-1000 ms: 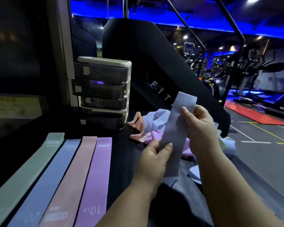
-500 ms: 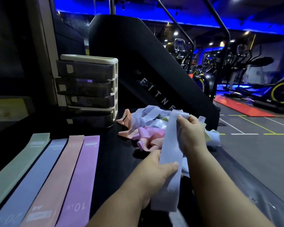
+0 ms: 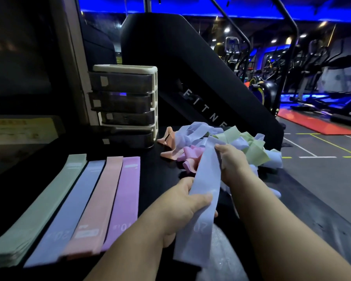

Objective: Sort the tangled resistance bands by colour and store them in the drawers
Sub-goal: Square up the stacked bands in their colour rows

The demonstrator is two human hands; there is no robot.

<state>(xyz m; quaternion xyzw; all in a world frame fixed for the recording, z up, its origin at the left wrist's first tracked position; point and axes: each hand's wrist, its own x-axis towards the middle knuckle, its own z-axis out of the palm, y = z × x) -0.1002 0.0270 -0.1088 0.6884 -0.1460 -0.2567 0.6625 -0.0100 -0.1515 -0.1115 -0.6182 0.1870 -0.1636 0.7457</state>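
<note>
A pale blue band (image 3: 206, 185) stretches between both hands over the dark table. My left hand (image 3: 187, 203) pinches its lower part, thumb on top. My right hand (image 3: 231, 163) grips its upper end by the tangled pile (image 3: 217, 145) of blue, green, pink and peach bands. Flat on the left lie sorted stacks: green (image 3: 47, 201), blue (image 3: 69, 211), pink (image 3: 97, 203) and purple (image 3: 124, 199). A small drawer unit (image 3: 126, 102) with dark drawers stands behind them; its drawers are pulled out a little.
A large black fitness machine (image 3: 190, 74) rises right behind the pile and drawers. The table's right edge (image 3: 312, 199) drops to the grey gym floor. A yellow sign (image 3: 18, 128) sits at the far left. More gym machines stand far right.
Both hands have lowered the blue band from upright in front of me down toward the table, pulling it longer toward me. The view has shifted closer and to the left.
</note>
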